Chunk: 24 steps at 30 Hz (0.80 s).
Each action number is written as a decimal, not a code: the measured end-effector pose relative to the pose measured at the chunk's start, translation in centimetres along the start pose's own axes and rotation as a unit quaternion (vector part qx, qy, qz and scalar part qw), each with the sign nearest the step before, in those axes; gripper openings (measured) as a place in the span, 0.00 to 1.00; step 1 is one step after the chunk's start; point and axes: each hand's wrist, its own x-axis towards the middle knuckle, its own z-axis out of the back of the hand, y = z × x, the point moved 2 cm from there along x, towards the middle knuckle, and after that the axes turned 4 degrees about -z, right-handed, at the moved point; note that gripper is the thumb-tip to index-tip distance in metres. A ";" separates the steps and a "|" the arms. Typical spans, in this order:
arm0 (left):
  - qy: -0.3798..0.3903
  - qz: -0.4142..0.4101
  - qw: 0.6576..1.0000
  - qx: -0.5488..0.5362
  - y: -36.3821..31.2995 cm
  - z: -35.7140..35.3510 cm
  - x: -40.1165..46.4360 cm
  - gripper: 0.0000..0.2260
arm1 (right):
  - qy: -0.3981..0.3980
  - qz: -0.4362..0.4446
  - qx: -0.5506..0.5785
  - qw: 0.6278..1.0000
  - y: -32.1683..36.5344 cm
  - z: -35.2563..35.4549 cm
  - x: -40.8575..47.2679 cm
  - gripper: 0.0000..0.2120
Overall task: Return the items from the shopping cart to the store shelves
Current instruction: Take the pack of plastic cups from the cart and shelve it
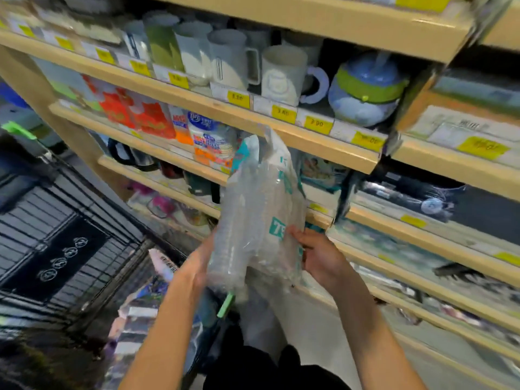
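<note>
At the far left stands the black wire shopping cart (64,226), its basket seen from above with a dark panel of white round symbols on the inside; a few blurred printed packets (135,316) lie low in it near the person's legs. Right of the cart rise the light wooden store shelves (197,98), their front edges lined with yellow price tags (238,99). The upper board carries a row of grey and green plastic mugs (225,60) and, further right, a blue and green round lidded cup (365,88); the board below holds red and orange printed packs (140,116) and a white, blue and orange sleeve of paper cups (208,142). In the middle, in front of the shelf edges, both hands hold up a long clear plastic pack of transparent disposable cups (253,220) with teal and white printing, standing nearly upright with its top tilted a little to the right. The left hand (198,263) lies against the pack's lower left side, fingers mostly hidden behind the wrap, so how they curl cannot be told. The right hand (318,254) grips the lower right edge, thumb on the front near the teal label and fingers curled behind. To the right, the lower shelves hold dark boxed goods (416,201), too blurred to read.
</note>
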 end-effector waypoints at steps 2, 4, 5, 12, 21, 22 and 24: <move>0.049 -0.018 0.998 -0.020 -1.2 1.3 1.1 0.14 | -0.039 0.019 0.002 0.999 -0.6 1.3 -0.4 0.09; 0.037 -0.052 0.998 -0.015 -2.9 2.5 1.9 0.17 | -0.066 0.021 0.021 0.997 -1.3 2.4 -0.7 0.11; 0.023 -0.075 0.997 -0.005 -3.6 3.4 2.6 0.21 | -0.079 0.023 0.033 0.996 -1.7 3.1 -0.8 0.09; -0.016 -0.189 0.969 0.156 -11.1 3.6 6.9 0.21 | -0.169 0.028 0.025 0.985 -5.4 4.0 -0.5 0.28; 0.124 -0.208 0.903 0.354 -13.7 -1.5 11.9 0.29 | -0.248 0.034 0.058 0.967 -6.5 1.5 0.3 0.14; 0.128 -0.209 0.903 0.354 -13.9 -1.9 12.6 0.30 | -0.252 0.036 0.060 0.965 -6.6 1.4 0.3 0.12; 0.133 -0.214 0.893 0.374 -14.3 -2.8 13.8 0.30 | -0.261 0.041 0.065 0.962 -6.7 1.6 0.5 0.09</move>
